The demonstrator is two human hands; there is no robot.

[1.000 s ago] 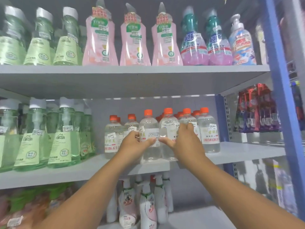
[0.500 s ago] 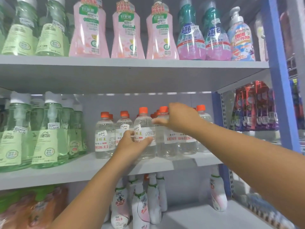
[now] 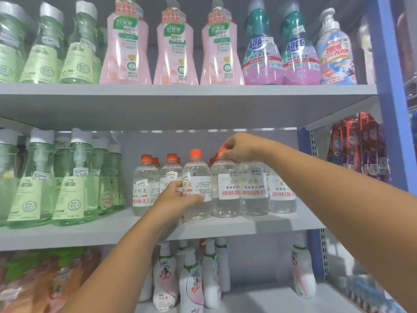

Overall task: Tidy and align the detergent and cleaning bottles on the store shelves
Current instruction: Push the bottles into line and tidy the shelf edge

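Several clear bottles with orange caps stand in a group on the middle shelf (image 3: 225, 227). My left hand (image 3: 178, 199) grips the front bottle (image 3: 196, 177) around its labelled body. My right hand (image 3: 242, 146) reaches in from the right and pinches the orange cap of the neighbouring bottle (image 3: 226, 204). Both bottles stand upright at the shelf's front edge. More of these bottles stand to the left (image 3: 145, 188) and right (image 3: 282, 197).
Green pump bottles (image 3: 72, 184) fill the middle shelf's left. Pink bottles (image 3: 126, 46), teal-capped bottles (image 3: 261, 50) and a pump bottle (image 3: 336, 55) line the top shelf. White spray bottles (image 3: 191, 281) stand below. A blue upright (image 3: 392, 91) borders the right.
My right hand rose from the bottle's body to its orange cap. My left hand stays on the front bottle. The view shifted downward.
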